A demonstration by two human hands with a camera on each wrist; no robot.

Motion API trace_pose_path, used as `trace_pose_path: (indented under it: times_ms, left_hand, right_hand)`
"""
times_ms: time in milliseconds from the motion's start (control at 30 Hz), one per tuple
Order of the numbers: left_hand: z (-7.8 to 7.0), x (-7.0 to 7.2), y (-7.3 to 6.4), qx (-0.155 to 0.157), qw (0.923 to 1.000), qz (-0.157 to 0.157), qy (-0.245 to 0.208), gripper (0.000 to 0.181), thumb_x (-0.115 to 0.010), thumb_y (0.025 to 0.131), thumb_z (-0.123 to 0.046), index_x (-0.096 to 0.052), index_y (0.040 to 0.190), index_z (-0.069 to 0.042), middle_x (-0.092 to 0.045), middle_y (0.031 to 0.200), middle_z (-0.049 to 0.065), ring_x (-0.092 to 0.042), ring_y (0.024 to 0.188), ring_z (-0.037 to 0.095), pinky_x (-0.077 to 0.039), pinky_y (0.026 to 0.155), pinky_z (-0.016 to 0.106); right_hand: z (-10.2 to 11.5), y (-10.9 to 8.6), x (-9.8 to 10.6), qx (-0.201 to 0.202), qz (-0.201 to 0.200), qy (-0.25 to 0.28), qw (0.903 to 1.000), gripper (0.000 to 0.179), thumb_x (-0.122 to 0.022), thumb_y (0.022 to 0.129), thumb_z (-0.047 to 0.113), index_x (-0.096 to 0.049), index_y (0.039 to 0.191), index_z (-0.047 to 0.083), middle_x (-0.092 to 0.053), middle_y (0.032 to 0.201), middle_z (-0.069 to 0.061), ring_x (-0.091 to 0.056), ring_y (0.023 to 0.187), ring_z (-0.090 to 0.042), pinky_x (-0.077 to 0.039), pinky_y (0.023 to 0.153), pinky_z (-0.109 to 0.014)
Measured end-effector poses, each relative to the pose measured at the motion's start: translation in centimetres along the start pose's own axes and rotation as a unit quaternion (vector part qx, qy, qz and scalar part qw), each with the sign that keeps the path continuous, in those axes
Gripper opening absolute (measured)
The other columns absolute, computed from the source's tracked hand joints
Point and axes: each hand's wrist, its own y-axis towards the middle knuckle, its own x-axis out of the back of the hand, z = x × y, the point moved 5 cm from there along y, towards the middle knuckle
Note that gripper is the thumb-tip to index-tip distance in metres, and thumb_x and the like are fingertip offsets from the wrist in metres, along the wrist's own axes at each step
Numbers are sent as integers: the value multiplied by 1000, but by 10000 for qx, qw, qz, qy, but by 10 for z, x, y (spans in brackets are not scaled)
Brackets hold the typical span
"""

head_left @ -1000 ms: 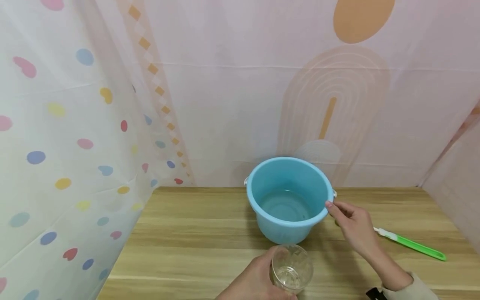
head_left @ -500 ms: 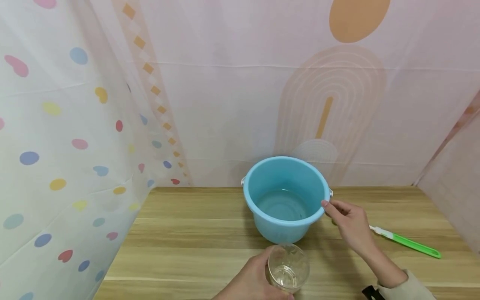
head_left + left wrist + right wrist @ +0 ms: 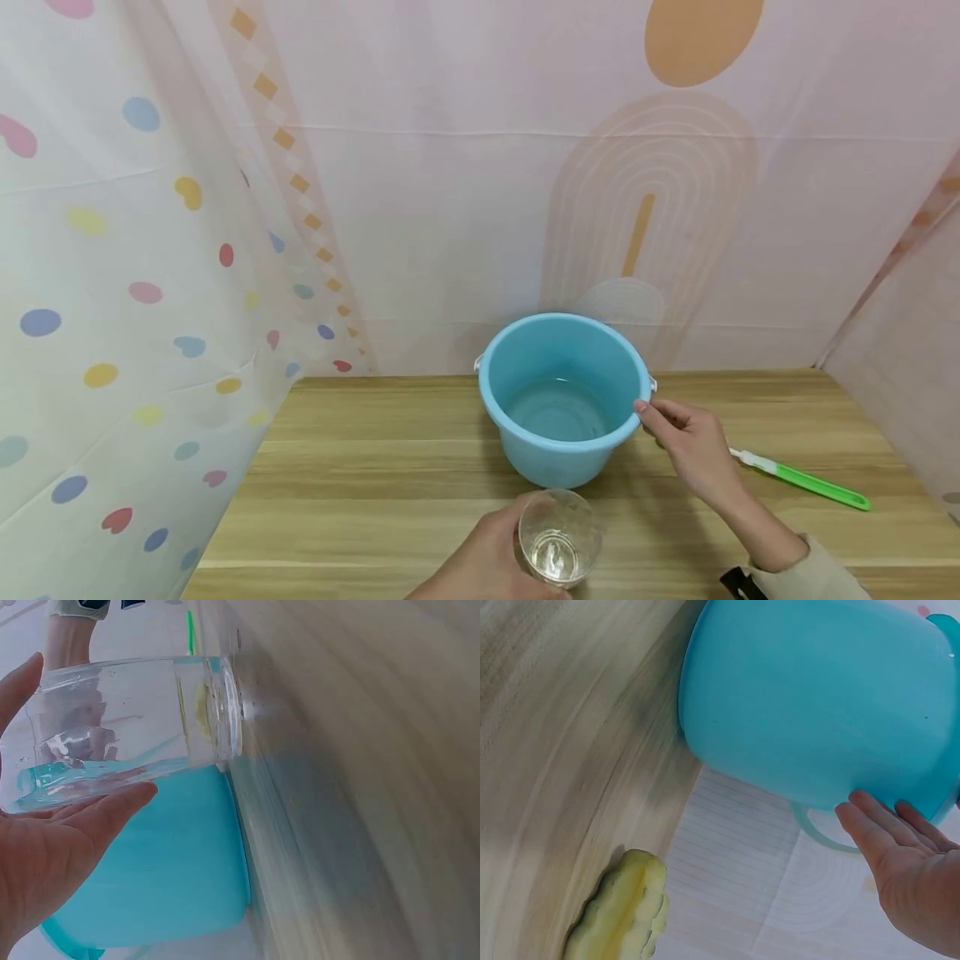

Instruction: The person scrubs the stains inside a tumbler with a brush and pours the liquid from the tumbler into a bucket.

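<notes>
My left hand (image 3: 487, 560) grips a clear glass (image 3: 559, 537) at the table's front, with the thumb and fingers on opposite sides of it. In the left wrist view the glass (image 3: 135, 724) has its base at the tabletop; whether it touches cannot be told. Behind it stands a light blue bucket (image 3: 558, 458) with some water (image 3: 558, 410) at the bottom. The right hand (image 3: 693, 450) pinches the bucket's right rim, thumb over the edge and fingers underneath. In the right wrist view those fingers (image 3: 874, 825) lie against the bucket's outer wall (image 3: 810, 697).
A sponge brush with a green handle (image 3: 817, 485) lies on the wooden table (image 3: 360, 467) right of the bucket. Its yellow sponge head (image 3: 626, 907) shows in the right wrist view. Patterned cloth (image 3: 420, 208) hangs behind and at both sides.
The whole head view has shifted slightly, so table, bucket, glass and hands appear a little further left. Both hands keep their hold; nothing else visibly differs.
</notes>
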Motion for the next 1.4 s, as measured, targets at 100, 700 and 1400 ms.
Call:
trace_pose_path:
  times_ms: [100,700,1400]
  left_hand:
    - [1,4,-2,80,9996,-164,196,85,-99,72,-30,-55,145,-35,-64,138,-7,-57,129,19,-43,110,36]
    - [-6,23,-16,-20,9904,-1302,472,79,-97,75,-35,-56,142,-29,-68,133,-8,-60,128,21,-43,109,47]
    - [-10,54,-32,-1408,9565,-2406,862,75,-94,68,-9,-57,133,-14,-68,119,7,-66,109,20,-53,96,36]
  right_hand:
    - [2,-1,0,13,-9,-4,10000,37,-64,107,33,-77,120,2,-75,97,-6,-67,90,-16,-56,74,-25]
    - [0,-3,-4,-40,19,-78,10000,43,-61,108,39,-76,121,1,-77,105,-10,-71,97,-18,-56,80,-24]
    - [3,-3,-3,-3,48,-181,9998,45,-61,108,40,-75,122,0,-77,102,-9,-71,101,-30,-56,80,-26]
